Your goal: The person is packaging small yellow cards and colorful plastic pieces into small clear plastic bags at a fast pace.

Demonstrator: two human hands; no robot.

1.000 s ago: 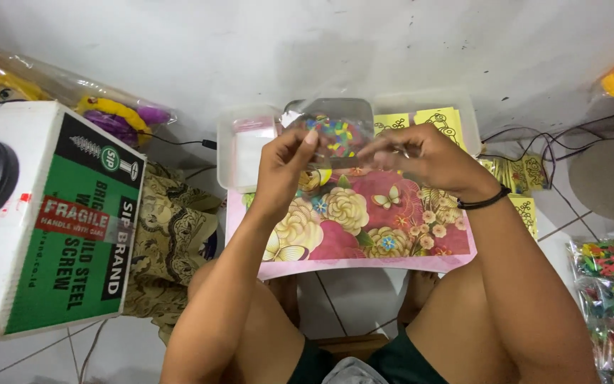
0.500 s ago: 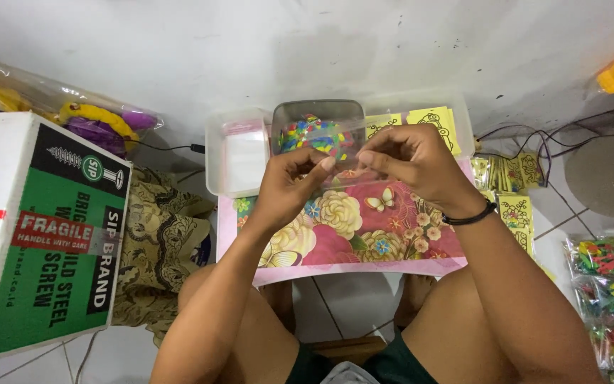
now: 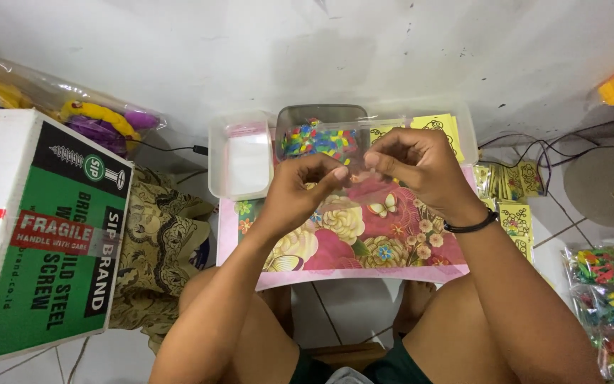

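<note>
A white wall and pale tiled floor frame the head view, with a flowered pink board [image 3: 364, 235] laid across the person's knees as a work surface. Above it, the left hand [image 3: 300, 188] and right hand [image 3: 413, 167] meet, fingertips pinched on the mouth of a small clear plastic bag [image 3: 364, 146], held up just in front of a clear tub of coloured bits [image 3: 321, 135]. The bag looks thin, limp and slippery (nearly weightless, I'd judge), best held at its top edge. A green-and-white carton [image 3: 44, 235] stands at left.
</note>
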